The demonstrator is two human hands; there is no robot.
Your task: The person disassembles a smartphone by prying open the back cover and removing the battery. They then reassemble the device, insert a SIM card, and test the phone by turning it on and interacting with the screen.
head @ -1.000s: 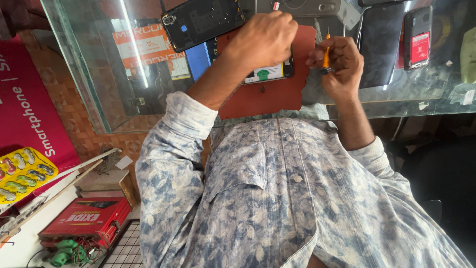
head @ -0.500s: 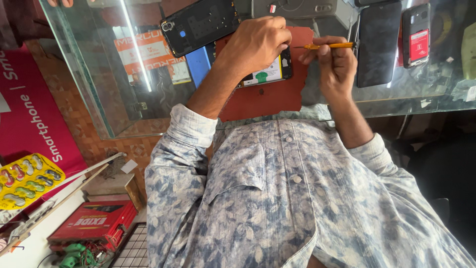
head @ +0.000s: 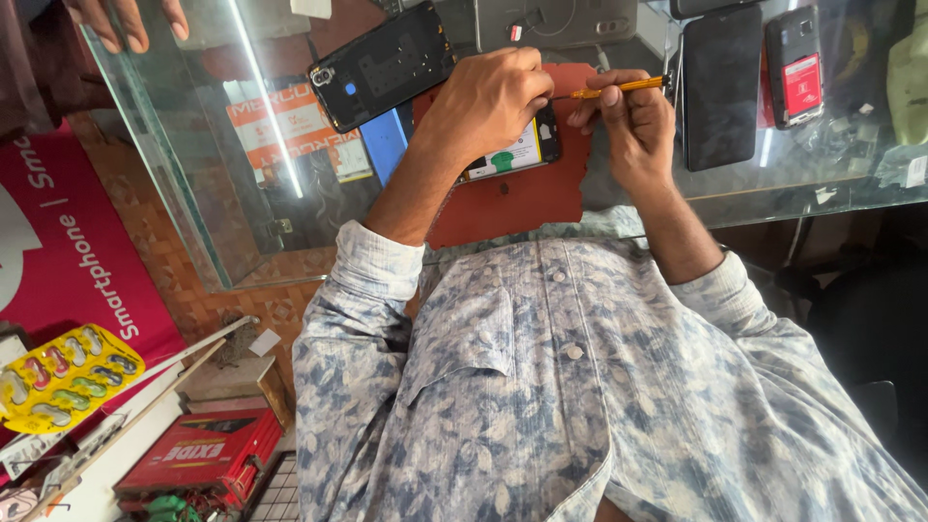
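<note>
Change: since half a second back, barely shifted; yellow tool still level, both hands in the same spots over the opened phone.
Shirt: nearest, blue-and-white patterned, sleeves rolled toward the forearms.
Left hand: curled down on the opened phone, fingers bent and closed over its upper edge, likely pressing to keep it from sliding.
Right hand: fingers pinched shut on a yellow screwdriver, shaft lying nearly level, tip pointing toward the left hand's knuckles; pen-like grip, probably for fine control.
Opened phone: flat on the red mat, back off, battery with yellow and green label showing, mostly hidden under the left hand.
Red mat: spread on the glass worktop, probably as padding.
Beyond: black back cover just left of the mat; dark phone and smaller phone with red label lying to the right.
Far left: another person's fingertips at the worktop's corner.
</note>
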